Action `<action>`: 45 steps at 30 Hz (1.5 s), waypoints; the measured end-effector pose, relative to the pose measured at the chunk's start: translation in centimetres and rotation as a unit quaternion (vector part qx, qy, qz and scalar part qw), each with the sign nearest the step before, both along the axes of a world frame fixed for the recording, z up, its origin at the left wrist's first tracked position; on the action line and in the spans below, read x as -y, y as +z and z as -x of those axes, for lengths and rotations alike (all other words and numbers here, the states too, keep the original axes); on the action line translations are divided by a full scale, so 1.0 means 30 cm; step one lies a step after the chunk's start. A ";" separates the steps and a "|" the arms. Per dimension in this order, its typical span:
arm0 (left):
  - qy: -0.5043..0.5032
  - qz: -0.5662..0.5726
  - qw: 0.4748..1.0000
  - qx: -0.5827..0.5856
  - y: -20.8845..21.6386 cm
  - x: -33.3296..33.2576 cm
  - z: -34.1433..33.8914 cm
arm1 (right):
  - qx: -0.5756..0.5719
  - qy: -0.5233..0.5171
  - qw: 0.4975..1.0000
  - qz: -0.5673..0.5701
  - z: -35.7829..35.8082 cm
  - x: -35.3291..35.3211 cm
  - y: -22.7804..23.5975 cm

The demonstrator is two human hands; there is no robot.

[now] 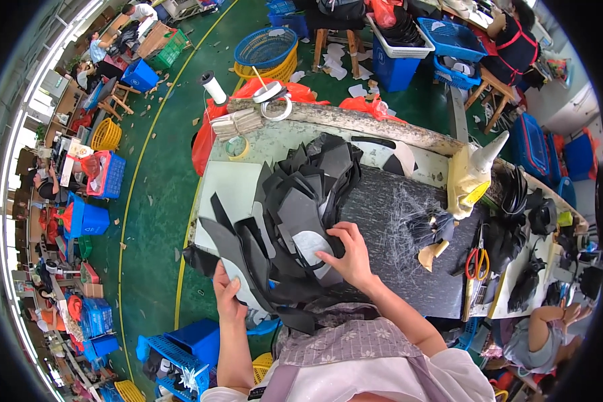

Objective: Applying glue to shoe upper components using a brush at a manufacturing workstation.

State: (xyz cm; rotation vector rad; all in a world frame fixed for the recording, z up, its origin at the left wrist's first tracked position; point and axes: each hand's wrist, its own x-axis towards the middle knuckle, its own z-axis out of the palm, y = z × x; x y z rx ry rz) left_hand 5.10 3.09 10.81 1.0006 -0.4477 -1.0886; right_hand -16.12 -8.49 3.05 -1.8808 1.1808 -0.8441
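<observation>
My left hand [229, 289] is closed round the edge of a long, curved shoe-upper-like piece [238, 261], black with a pale grey face. Several dark strips lie against it. My right hand [350, 256] has its thumb and fingers apart. Its fingertips touch a black cut piece with a pale grey rounded patch [309, 246], low on the pile. Beyond both hands, a heap of overlapping black cut pieces [298, 181] spreads across the table.
Orange-handled scissors [477, 263] lie on the dark table mat [395, 281], near tangled thread [412, 228]. A cream post with a white cone [472, 171] stands at the right. A tape roll [237, 147] and a thread spool [214, 89] are at the far left corner.
</observation>
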 end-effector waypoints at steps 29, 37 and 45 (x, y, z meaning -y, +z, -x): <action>-0.183 -0.011 0.983 -0.015 -0.138 0.063 -0.210 | 0.092 0.149 0.983 -0.053 -0.210 -0.101 0.280; -0.154 -0.058 0.967 0.195 -0.407 0.369 -0.276 | 0.083 -0.097 0.928 -0.350 -0.002 0.113 -0.243; -0.047 -0.078 0.987 0.132 -0.344 0.413 0.195 | 0.315 -0.003 0.834 -0.453 0.337 0.125 -0.290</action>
